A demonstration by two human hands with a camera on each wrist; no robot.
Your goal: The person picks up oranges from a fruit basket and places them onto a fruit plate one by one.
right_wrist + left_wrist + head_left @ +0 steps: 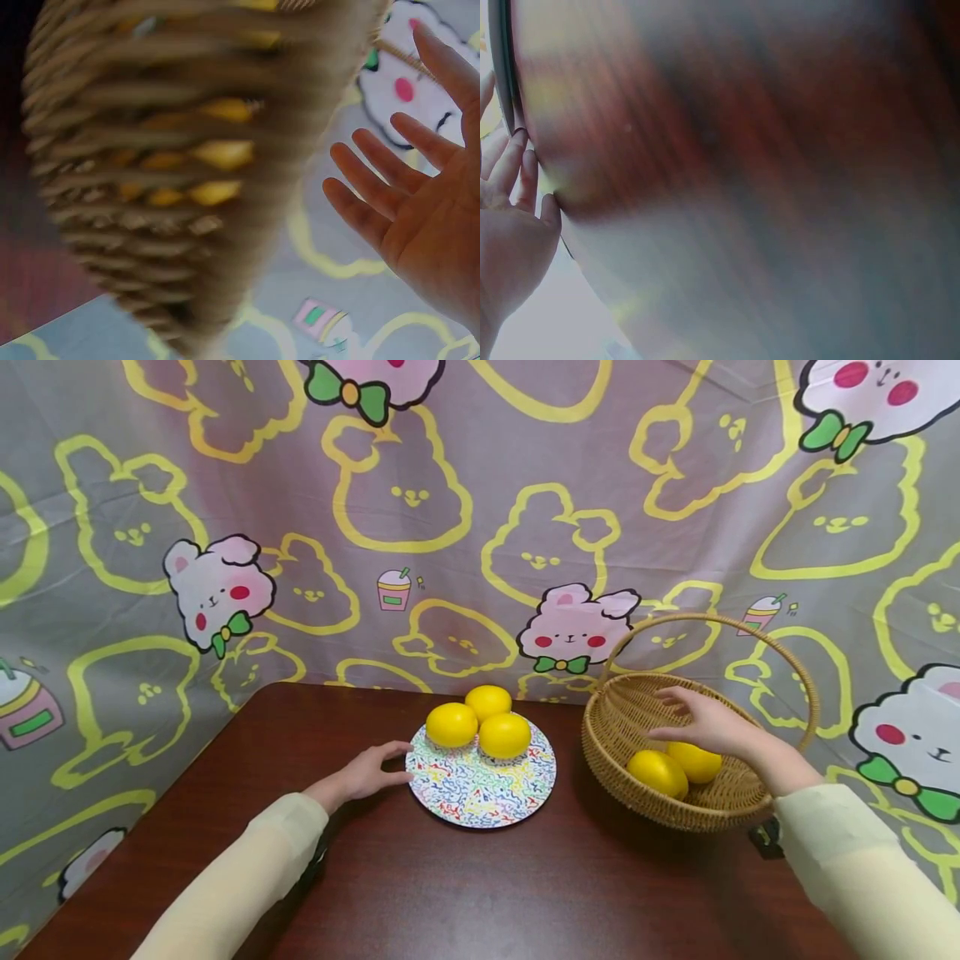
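Three yellow lemons (504,736) sit together at the back of a round plate (480,797) with a multicoloured squiggle pattern. My left hand (369,772) rests by the plate's left edge, thumb and fingers apart; whether it touches the rim I cannot tell. To the right stands a wicker basket (622,702) with a tall arched handle. Two lemons (657,774) show inside it. Above them, over the basket's opening, hovers my right hand (705,720) with fingers spread and nothing held. The right wrist view shows that palm (442,232) bare beside the woven wall (172,172).
Everything stands on a dark reddish-brown table (450,885). Behind it hangs a grey cloth (465,568) printed with cartoon bunnies and yellow outlines, close to the table's back edge. The basket's handle (750,635) arches up near the right forearm.
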